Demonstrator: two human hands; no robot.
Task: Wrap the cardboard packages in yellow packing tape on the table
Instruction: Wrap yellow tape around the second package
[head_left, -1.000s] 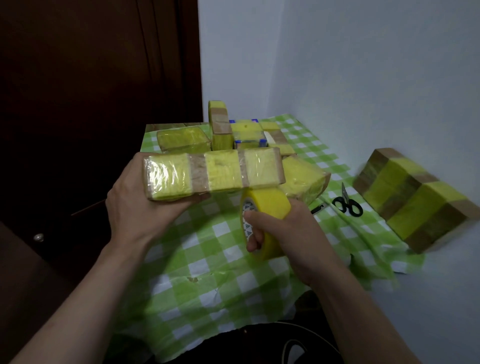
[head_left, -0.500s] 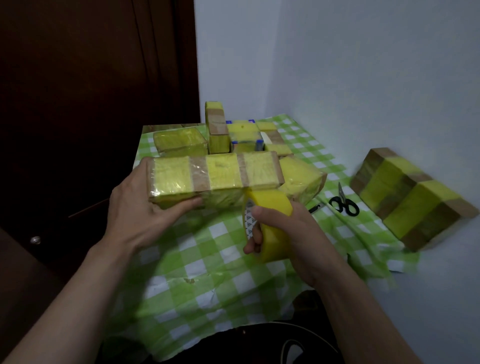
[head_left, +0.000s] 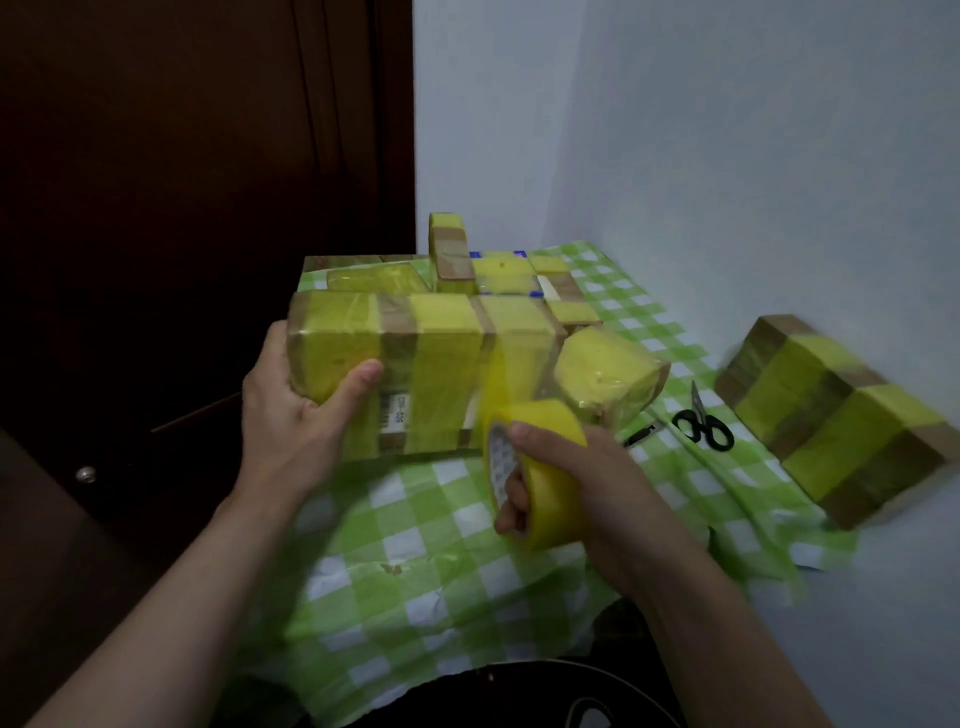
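Currently: cardboard package (head_left: 441, 358), two yellow bands done, third in progress, brown gaps left; left hand (head_left: 296, 415) grips it above the table (head_left: 415, 525) middle. Right hand (head_left: 597, 483) grips tape roll (head_left: 558, 514). Banded packages (head_left: 498, 273) at far edge.

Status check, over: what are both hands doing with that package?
Left hand grips package, left end. Right hand holds yellow tape roll, strip stretched up to package. Scissors lie aside, not in the way.
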